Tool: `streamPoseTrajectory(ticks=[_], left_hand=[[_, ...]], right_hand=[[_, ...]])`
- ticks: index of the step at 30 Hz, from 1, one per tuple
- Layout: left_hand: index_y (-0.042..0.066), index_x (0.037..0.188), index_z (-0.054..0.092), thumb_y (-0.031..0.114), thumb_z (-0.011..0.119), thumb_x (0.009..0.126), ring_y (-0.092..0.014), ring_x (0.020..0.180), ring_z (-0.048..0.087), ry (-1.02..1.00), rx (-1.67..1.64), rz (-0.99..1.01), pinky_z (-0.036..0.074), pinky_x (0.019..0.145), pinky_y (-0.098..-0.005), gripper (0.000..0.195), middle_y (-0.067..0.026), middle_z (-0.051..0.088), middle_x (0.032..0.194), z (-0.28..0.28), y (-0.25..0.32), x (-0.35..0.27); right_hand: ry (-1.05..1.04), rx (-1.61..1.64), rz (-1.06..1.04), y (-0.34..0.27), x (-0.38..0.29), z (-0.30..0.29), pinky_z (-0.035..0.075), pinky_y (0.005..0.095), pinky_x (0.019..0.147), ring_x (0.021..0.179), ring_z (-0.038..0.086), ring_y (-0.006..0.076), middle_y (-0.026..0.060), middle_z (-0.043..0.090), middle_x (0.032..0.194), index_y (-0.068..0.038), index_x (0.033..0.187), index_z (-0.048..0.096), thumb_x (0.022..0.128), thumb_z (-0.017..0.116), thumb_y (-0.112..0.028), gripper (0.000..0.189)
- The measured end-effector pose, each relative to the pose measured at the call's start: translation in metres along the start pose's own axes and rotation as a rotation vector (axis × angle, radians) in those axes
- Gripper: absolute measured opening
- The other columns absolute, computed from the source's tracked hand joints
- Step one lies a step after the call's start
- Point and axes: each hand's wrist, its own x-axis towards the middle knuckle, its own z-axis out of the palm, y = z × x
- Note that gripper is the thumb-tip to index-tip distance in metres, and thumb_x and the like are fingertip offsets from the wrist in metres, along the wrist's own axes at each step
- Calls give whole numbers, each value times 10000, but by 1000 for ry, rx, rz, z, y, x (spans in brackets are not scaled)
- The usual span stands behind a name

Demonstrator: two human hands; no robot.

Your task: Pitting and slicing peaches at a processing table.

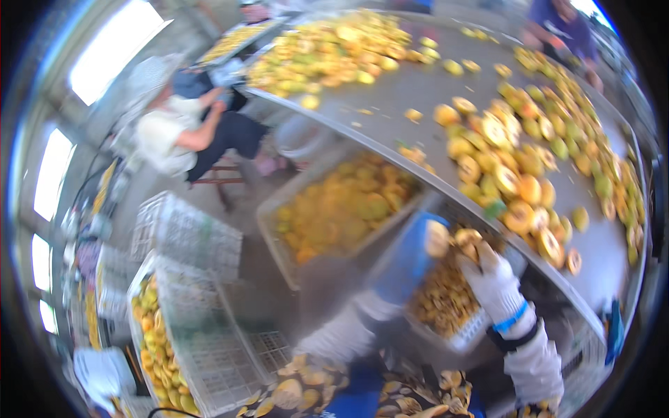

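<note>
My right hand (483,264), in a white knit glove with a blue band at the wrist, has its fingers around a cut yellow fruit half (469,239) beside the metal table's edge. My left hand (431,251) is close to its left, the forearm in a blue sleeve cover; blur and the sleeve hide whether it holds anything. Below both hands, a white plastic crate (470,329) holds many cut fruit pieces (444,300). On the metal table (376,112), halved yellow-green fruits (528,183) lie in a pile near my right hand.
A large tub (272,230) of yellow fruit stands left of my hands. Stacked white crates (188,235) and a crate of fruit (159,345) are farther left. A person in a pale hat (172,130) sits beyond; another person (564,31) is across the table. Its raised rim (444,185) crosses ahead.
</note>
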Motion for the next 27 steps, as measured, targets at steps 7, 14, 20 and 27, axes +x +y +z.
streamPoseTrajectory(ticks=[7,14,20,27], left_hand=[[60,1210,569,299,433,1069,-118,878,565,116,-194,-91,482,766,-255,309,-45,597,1037,6,-9,-6],[18,1228,554,310,473,1065,-131,1046,594,-39,-798,132,475,964,-320,343,-48,607,1130,-2,-27,7],[71,1313,536,233,524,1049,-70,961,524,156,-297,-18,442,845,-205,310,0,569,1160,31,-19,-5],[116,1304,548,324,513,1037,-106,974,573,82,-449,-168,500,724,-217,340,-19,593,1174,-13,11,-4]], right_hand=[[141,-122,-77,-9,10,4,525,479,630,740,663,414,208,668,794,-53,1027,582,913,683,-242,243],[-204,333,339,-9,18,15,524,368,680,752,666,249,141,660,811,-7,1137,594,930,670,-214,303],[-77,429,353,-24,32,34,524,282,707,820,637,128,70,674,941,-15,1140,602,907,658,-63,245],[-308,498,547,-22,38,1,483,267,497,543,588,143,56,620,726,-26,1048,603,1014,541,-340,322]])
